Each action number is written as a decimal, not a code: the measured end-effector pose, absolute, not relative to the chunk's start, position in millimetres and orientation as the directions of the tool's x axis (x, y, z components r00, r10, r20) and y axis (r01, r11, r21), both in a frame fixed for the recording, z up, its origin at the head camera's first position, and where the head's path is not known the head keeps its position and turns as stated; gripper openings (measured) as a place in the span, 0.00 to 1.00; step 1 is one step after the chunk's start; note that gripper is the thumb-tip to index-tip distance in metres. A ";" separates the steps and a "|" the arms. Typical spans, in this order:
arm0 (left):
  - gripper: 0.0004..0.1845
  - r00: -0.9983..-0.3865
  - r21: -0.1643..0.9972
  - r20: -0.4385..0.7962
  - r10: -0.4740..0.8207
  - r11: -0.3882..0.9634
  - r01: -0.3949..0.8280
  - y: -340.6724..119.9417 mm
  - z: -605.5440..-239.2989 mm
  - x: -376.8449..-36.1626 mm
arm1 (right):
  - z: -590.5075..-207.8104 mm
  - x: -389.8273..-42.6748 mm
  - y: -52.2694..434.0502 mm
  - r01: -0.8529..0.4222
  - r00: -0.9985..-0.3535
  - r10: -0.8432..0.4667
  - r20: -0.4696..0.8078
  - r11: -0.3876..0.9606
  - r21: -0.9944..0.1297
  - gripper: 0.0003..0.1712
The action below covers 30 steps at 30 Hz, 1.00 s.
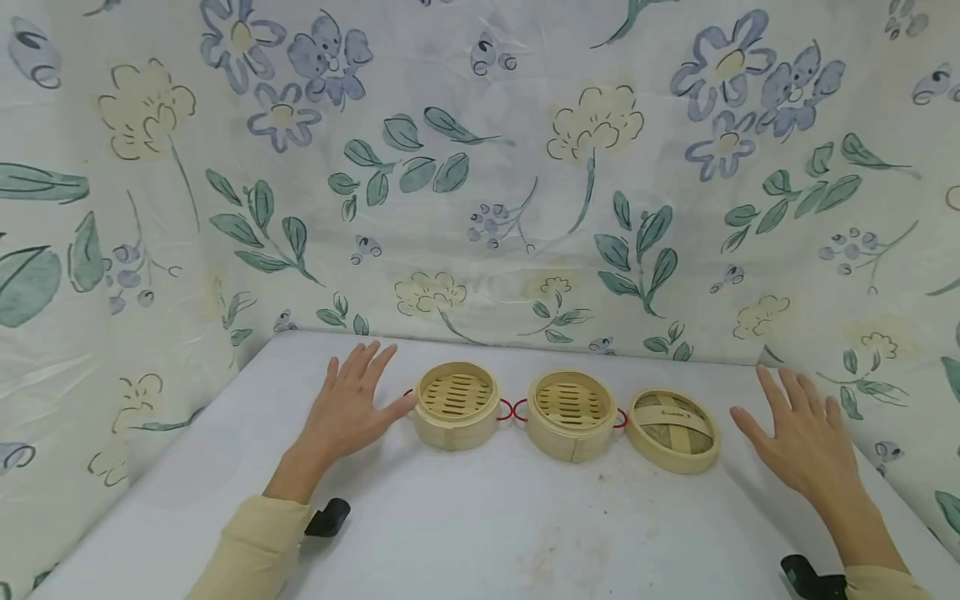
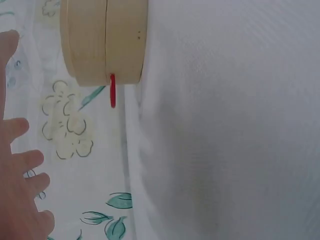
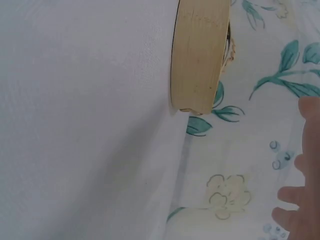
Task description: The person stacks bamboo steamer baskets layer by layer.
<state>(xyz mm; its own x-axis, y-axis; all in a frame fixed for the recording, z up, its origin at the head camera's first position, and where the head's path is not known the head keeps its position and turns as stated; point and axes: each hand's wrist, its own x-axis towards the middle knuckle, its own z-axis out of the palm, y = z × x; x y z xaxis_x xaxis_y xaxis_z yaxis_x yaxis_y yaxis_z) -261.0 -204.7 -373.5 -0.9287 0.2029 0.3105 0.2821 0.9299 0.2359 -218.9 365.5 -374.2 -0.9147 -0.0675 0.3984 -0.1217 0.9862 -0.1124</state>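
Note:
Two round bamboo steamer baskets stand side by side on the white table, each with a slatted base and red loop handles. The left basket (image 1: 454, 435) is nearest my left hand (image 1: 348, 415), whose fingers are spread and whose thumb tip overlaps its rim in the head view. Beside it is the middle basket (image 1: 572, 443). A woven bamboo lid (image 1: 678, 450) with a strap across its top lies to the right. My right hand (image 1: 806, 437) hovers right of the lid with fingers spread, holding nothing. In the left wrist view, the basket (image 2: 105, 42) shows a gap from my fingers.
A white table (image 1: 450, 533) carries faint brownish stains near its front middle. Behind it and along both sides hangs a floral cloth (image 1: 510, 167). Dark wrist-worn devices show at the left wrist (image 1: 327, 517) and the right wrist (image 1: 812, 577).

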 end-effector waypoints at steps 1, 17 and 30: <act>0.47 -0.930 0.247 0.309 0.202 0.927 0.283 -204.4 -374.3 -261.2 | -374.4 -219.0 365.1 -0.124 -0.914 -0.068 0.399 0.985 -0.117 0.46; 0.48 -0.948 0.352 0.276 0.158 0.901 0.252 -200.6 -384.7 -264.0 | -374.5 -219.4 358.2 -0.110 -0.931 -0.027 0.365 0.972 -0.209 0.50; 0.48 -0.965 0.458 0.222 0.139 0.859 0.229 -201.0 -386.5 -263.7 | -367.8 -219.8 341.1 -0.174 -0.954 -0.045 0.297 0.887 -0.427 0.53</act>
<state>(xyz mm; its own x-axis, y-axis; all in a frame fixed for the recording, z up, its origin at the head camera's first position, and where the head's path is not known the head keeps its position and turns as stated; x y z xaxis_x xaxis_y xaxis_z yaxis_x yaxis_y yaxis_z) -263.7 -201.0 -386.5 -0.9651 0.1391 0.2219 0.2291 0.8592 0.4576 -219.8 341.1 -367.8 -0.9540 -0.0445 0.2966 -0.1742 0.8872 -0.4271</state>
